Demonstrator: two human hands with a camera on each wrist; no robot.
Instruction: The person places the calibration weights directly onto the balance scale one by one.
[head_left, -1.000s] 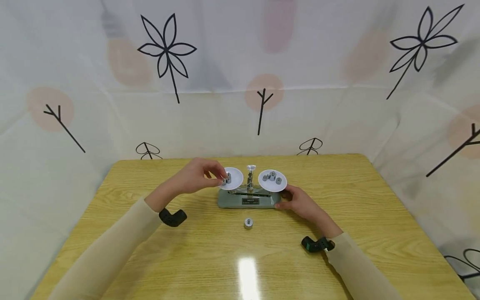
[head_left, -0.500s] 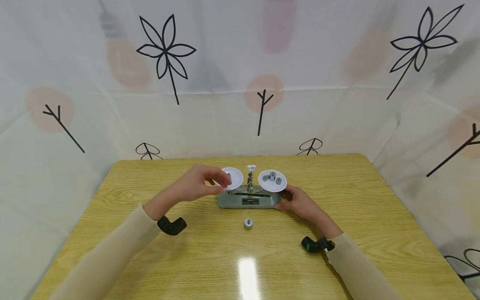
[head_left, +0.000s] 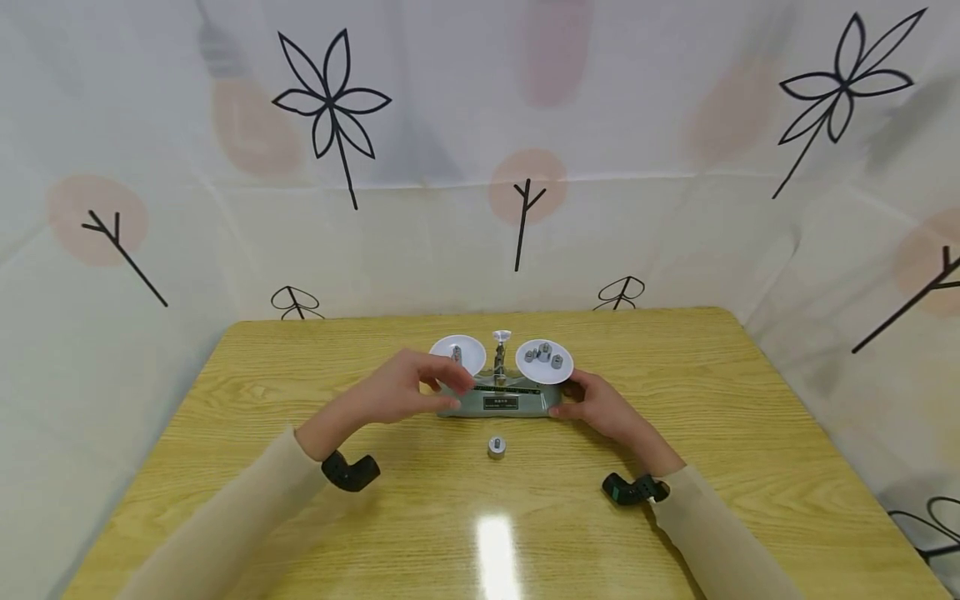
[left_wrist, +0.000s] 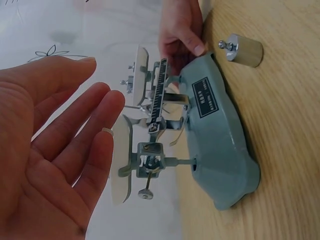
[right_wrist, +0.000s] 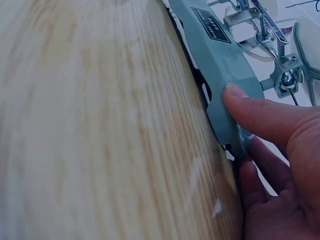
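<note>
A grey-green balance scale [head_left: 534, 405] with two white pans stands on the table. My right hand [head_left: 600, 406] grips the right end of its base, thumb [right_wrist: 250, 107] on the front and fingers behind. Nothing is in my left hand [head_left: 405, 387]; it hovers before the left pan [head_left: 472, 352], fingers loosely bent and apart from the thumb. Metal weights [head_left: 457, 354] stand in that pan, partly hidden by the hand. Several weights [head_left: 545, 352] sit together on the right pan [head_left: 527, 372]. One larger cylindrical weight [head_left: 497, 447] with a knob stands on the table before the base.
The wooden table [head_left: 375, 517] stretches out around the scale. Behind it hangs a pale cloth [head_left: 435, 233] printed with flowers and twigs. Each wrist wears a black camera mount [head_left: 351, 472].
My left hand has let go of a weight at the left pan and drawn back, lower and toward me, uncovering more of the pan. The right hand keeps its hold on the base.
</note>
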